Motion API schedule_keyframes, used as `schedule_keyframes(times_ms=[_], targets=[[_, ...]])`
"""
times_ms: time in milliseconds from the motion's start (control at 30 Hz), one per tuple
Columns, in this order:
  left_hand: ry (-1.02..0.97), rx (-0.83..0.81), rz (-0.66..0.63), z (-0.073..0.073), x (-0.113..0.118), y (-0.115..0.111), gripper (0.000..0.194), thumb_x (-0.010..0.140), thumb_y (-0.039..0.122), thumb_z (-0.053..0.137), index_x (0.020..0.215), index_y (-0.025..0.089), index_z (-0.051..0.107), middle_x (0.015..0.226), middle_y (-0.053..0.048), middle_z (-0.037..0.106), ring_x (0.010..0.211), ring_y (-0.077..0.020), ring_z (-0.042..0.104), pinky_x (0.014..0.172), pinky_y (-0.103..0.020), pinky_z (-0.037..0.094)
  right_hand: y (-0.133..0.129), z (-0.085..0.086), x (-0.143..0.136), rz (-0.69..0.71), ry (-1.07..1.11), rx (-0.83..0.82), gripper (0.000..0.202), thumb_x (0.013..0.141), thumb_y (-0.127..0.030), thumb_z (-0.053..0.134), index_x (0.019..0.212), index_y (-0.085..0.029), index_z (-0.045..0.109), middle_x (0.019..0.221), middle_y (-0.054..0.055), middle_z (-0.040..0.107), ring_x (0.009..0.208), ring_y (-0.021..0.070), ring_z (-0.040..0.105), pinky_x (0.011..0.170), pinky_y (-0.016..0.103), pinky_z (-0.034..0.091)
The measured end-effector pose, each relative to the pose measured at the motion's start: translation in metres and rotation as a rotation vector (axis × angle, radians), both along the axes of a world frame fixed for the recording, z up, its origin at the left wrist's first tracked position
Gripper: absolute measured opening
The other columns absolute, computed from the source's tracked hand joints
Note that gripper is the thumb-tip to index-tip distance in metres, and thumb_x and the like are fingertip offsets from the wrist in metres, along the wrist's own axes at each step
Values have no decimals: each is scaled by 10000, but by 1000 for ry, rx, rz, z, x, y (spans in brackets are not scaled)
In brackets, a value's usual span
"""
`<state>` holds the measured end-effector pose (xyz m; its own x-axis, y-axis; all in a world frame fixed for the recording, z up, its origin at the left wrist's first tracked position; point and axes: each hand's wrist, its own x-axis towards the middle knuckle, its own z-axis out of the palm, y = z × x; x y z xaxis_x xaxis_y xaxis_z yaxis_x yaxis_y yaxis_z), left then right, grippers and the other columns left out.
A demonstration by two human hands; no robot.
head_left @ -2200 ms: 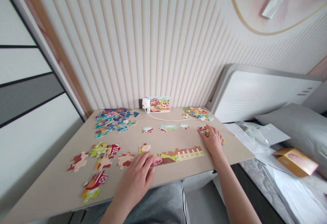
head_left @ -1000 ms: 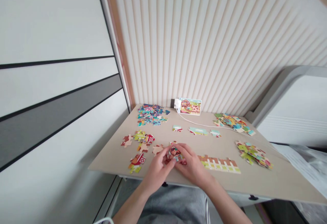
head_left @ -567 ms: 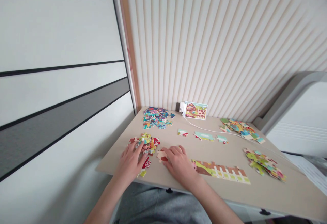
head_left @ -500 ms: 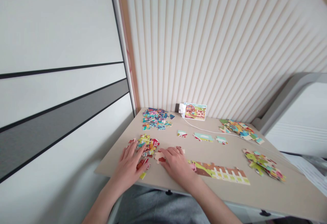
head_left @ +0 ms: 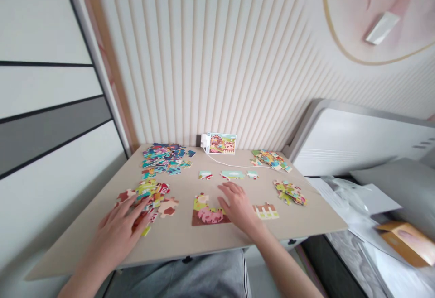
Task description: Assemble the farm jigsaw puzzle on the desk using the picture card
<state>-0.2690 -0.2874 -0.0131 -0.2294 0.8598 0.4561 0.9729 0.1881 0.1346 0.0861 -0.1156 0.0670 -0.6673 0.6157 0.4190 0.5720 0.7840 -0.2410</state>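
Observation:
My left hand (head_left: 125,226) lies with spread fingers on the near left edge of a pile of jigsaw puzzle pieces (head_left: 152,190), hiding some of them. A cow-patterned piece (head_left: 168,207) lies just right of that pile. Over the joined bottom strip of a farm puzzle (head_left: 209,216) is my right hand (head_left: 239,205), its fingers stretched out and apart. It covers the strip's middle; the pig end shows on its left, the white fence end on its right. Beyond my right hand lie a few joined sky-and-roof pieces (head_left: 233,175).
A picture card (head_left: 222,143) leans at the wall beside a white plug (head_left: 204,141) with a cable across the table. Blue pieces (head_left: 165,156) are heaped at the back left. Two more piles, one at the back right (head_left: 271,159) and one nearer (head_left: 290,192), lie on the right.
The view has turned right. My right hand has moved from the cow-patterned piece onto the strip, leaving that piece by the pile. My left hand stays at the left pile.

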Motion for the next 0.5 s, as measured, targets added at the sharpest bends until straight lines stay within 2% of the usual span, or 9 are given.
schedule_keyframes(times_ms=[100, 167, 233, 333, 500], targets=[[-21, 33, -18, -7, -3, 0, 516, 968, 513, 453, 1398, 269, 598, 1522, -109, 509, 1359, -377, 513, 1094, -555, 441, 40, -12, 90, -391, -3, 80, 390, 1003, -330, 465, 1339, -217, 628, 1351, 141, 628, 1274, 297, 550, 1090, 499, 410], [-30, 64, -25, -7, -3, -1, 501, 970, 501, 444, 1399, 277, 575, 1514, -91, 524, 1340, -366, 531, 1090, -558, 447, 63, -22, 147, -671, -32, 123, 454, 1002, -420, 447, 1344, -187, 634, 1377, 184, 603, 1289, 344, 527, 1085, 539, 390], [-36, 105, -33, -5, -2, -1, 474, 972, 499, 432, 1383, 298, 555, 1507, -62, 535, 1347, -356, 525, 1102, -572, 438, 80, -33, 191, -833, -81, 115, 536, 974, -531, 466, 1384, -218, 614, 1439, 188, 560, 1340, 381, 474, 1088, 580, 355], [-39, 135, -52, 0, 1, -3, 431, 972, 495, 430, 1353, 321, 531, 1469, -48, 566, 1350, -340, 522, 1121, -587, 421, 92, -48, 224, -840, -119, 41, 569, 947, -611, 470, 1370, -262, 622, 1440, 144, 576, 1354, 360, 461, 1110, 571, 315], [-6, 205, -94, 14, 13, -6, 381, 969, 419, 479, 1321, 291, 548, 1427, -79, 586, 1382, -339, 492, 1185, -592, 348, 95, -58, 228, -788, -45, 66, 506, 947, -593, 469, 1241, -239, 676, 1371, 116, 628, 1342, 322, 466, 1134, 532, 274]])
